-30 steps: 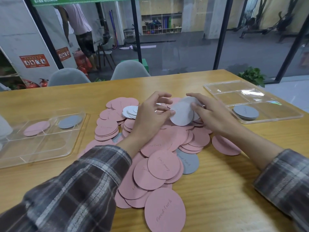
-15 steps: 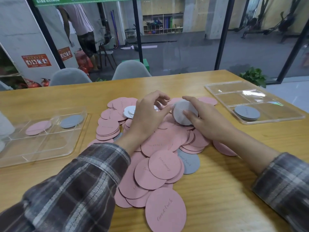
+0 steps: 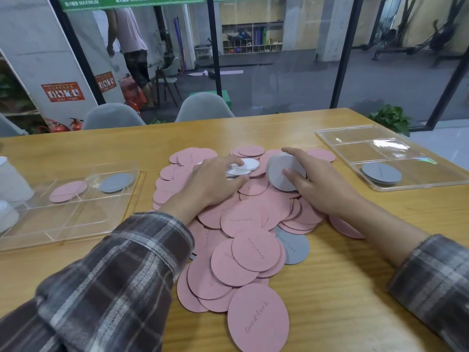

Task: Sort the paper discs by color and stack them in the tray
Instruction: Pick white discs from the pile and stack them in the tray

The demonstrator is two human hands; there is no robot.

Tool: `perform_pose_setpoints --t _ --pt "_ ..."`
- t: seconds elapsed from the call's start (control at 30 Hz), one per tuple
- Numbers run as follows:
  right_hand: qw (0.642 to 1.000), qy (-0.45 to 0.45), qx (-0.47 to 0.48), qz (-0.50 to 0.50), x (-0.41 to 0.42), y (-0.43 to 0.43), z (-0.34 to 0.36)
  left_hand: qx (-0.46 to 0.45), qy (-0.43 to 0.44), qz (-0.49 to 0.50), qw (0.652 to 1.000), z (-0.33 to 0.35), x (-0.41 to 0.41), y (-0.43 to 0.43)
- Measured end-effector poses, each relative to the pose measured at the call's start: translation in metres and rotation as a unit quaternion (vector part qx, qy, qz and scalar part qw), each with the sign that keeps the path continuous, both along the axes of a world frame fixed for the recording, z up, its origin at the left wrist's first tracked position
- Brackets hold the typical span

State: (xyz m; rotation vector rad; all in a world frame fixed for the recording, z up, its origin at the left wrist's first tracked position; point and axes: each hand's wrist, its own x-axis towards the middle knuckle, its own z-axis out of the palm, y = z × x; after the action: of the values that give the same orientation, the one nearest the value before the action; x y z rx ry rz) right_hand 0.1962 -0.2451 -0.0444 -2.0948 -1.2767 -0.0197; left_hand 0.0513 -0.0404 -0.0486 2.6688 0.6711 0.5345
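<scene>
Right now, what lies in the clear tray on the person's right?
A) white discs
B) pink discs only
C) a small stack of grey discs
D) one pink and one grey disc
C: a small stack of grey discs lies in the nearest compartment of the right tray, and no discs show in its other compartments.

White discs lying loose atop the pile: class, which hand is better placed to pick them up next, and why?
Left, probably. The left hand rests its fingers on the white discs, while the right hand is full, gripping a stack.
</scene>
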Motion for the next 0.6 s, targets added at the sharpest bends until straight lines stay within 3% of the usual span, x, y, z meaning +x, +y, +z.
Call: perform_pose_setpoints --t 0.27,0.6 --pt "0.999 0.015 0.013 -0.036 0.003 0.0 0.0 0.022 -0.06 -0.13 0.99 -0.005 -0.024 -0.005" --pt "1.0 0.018 0.024 -0.005 -0.013 0.001 0.002 0.058 -0.08 -0.17 0.98 -0.013 -0.045 -0.014"
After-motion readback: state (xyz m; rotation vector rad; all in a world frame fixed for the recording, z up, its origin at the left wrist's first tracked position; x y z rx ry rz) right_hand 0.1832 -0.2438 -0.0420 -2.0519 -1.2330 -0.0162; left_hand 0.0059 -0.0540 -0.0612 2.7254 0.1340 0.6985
